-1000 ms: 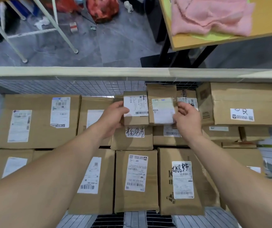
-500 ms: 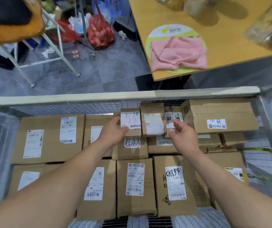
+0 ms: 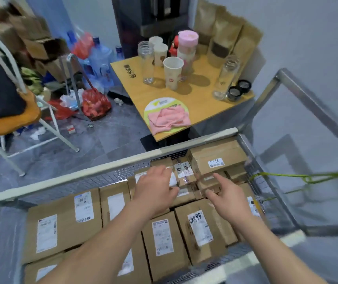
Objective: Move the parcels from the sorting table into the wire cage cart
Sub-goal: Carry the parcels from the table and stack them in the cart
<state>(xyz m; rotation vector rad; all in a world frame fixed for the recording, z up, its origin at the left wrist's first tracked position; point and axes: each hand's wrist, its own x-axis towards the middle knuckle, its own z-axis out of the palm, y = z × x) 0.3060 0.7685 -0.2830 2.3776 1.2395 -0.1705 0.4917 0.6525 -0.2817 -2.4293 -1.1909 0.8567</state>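
Wire cage cart (image 3: 106, 171) holds brown cardboard parcels lying flat in rows, most with white labels up. Both forearms reach in from the bottom edge toward the far right corner. Left hand (image 3: 156, 189) lies palm down on a small parcel (image 3: 184, 173) in the far row; fingers appear loosely extended, but the fingertips are blurred, so the grip cannot be told. Right hand (image 3: 228, 198) hovers just beside it, fingers spread apart and holding nothing, above a low box partly hidden beneath it. Large box (image 3: 218, 157) sits against the far right corner. Nearest parcels are cut off by the arms. Label text mostly unreadable. Beyond the cart: wooden surface (image 3: 203, 99) carrying a pink cloth (image 3: 169, 118) and a paper cup (image 3: 172, 72). Green cord (image 3: 307, 178) is tied to the cart's right side.
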